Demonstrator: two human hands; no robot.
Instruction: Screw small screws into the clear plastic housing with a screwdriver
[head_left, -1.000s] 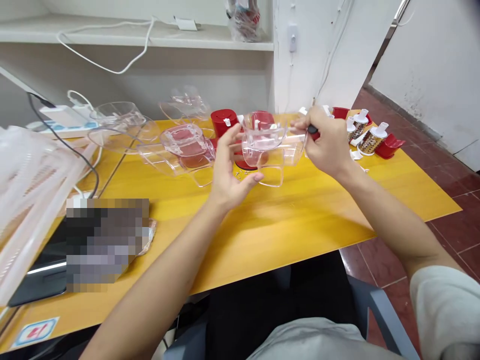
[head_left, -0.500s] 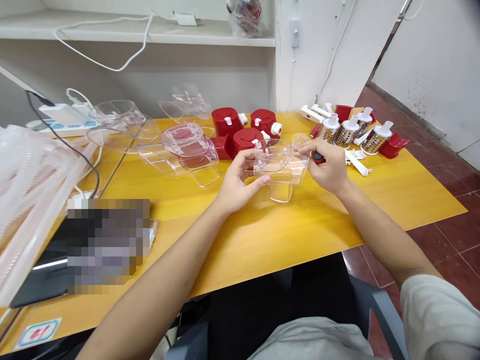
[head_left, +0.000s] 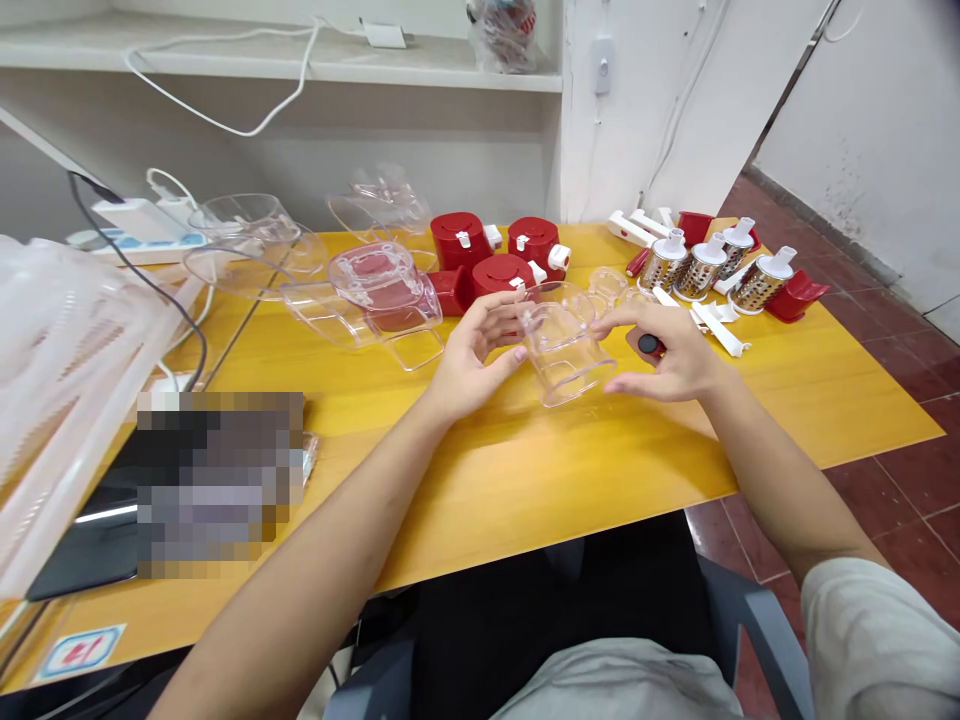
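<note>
A clear plastic housing is held low over the yellow table between both hands. My left hand grips its left side with thumb and fingers curled round it. My right hand touches its right side with spread fingers, and a small red and black tool is tucked in the palm.
Three red bases stand behind the housing. Metal grater drums with white and red parts lie at the far right. Clear plastic pieces sit at the left, beside a white basket and a power strip.
Both hands have lowered the clear housing from in front of the red bases down toward the table and tilted it. My right hand's fingers have spread.
</note>
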